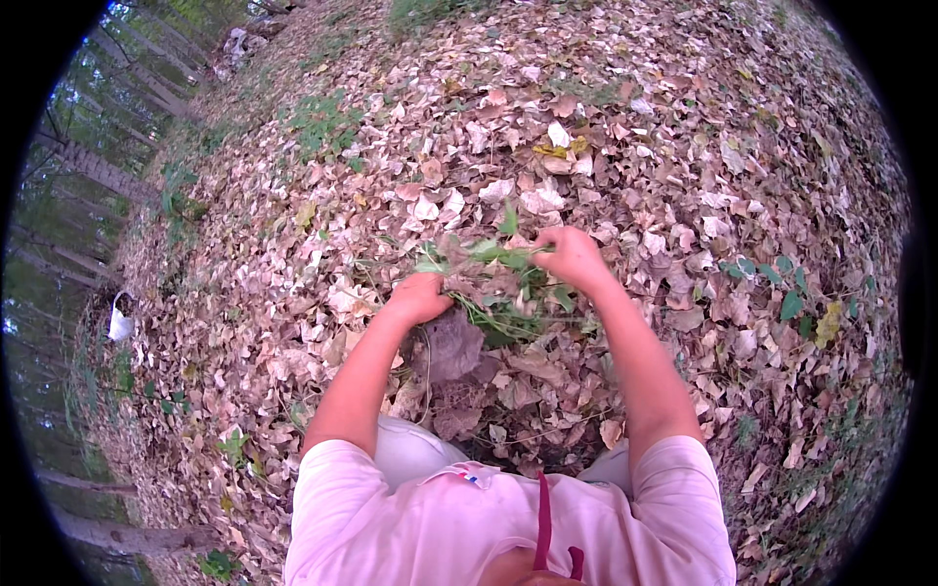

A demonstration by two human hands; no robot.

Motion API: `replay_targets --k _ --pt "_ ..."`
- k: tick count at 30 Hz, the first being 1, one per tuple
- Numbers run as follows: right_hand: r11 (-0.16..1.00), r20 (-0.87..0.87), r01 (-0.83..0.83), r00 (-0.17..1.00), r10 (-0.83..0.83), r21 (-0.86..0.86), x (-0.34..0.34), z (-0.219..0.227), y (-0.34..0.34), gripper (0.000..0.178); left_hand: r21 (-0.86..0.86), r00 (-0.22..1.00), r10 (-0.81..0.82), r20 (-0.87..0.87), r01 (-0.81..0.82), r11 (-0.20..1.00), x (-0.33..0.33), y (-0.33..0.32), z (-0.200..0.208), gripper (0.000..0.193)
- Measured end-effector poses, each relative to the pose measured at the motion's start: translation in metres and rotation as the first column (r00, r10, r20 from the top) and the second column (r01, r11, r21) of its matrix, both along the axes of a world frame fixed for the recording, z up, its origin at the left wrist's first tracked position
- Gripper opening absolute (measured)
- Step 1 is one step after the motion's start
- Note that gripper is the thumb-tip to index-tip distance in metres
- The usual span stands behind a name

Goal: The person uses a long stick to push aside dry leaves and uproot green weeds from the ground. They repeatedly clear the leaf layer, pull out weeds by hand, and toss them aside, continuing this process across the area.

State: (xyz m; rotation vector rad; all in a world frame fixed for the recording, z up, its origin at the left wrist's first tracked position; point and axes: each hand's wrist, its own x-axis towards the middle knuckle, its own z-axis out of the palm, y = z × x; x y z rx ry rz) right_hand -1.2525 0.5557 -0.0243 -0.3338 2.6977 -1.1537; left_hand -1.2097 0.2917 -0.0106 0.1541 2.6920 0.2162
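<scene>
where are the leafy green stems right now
In the head view, the leafy green stems are near the centre, between the left hand and the right hand, above fallen leaves.

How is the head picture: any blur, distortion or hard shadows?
All in the head view: black fisheye rim, tree trunks slanting at left; soft light over the dry leaves, no hard shadows; green weeds between left hand and right hand slightly blurred.

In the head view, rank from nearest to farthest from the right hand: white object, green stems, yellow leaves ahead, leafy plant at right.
1. Green stems: at the right hand.
2. Yellow leaves: ahead.
3. Leafy plant: to the right.
4. White object: far left.
</scene>
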Motion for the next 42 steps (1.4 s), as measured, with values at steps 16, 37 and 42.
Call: replay_targets --k 16,37,42 --pt "0.929 -0.221 -0.045 0.974 -0.04 -0.367 0.024 -0.026 -0.041 0.053 0.746 0.733 0.44 0.518 -0.135 -0.652 -0.025 -0.041 0.004 0.036" --pt "0.496 0.583 0.313 0.527 0.619 -0.81 0.145 -0.045 -0.179 0.027 0.763 0.702 0.444 0.556 -0.22 -0.608 -0.006 -0.014 0.017 0.047" --pt "0.907 0.408 -0.059 0.879 0.244 -0.417 0.077 -0.108 -0.101 0.023 0.767 0.693 0.46 0.555 -0.212 -0.605 0.003 -0.042 0.025 0.051"
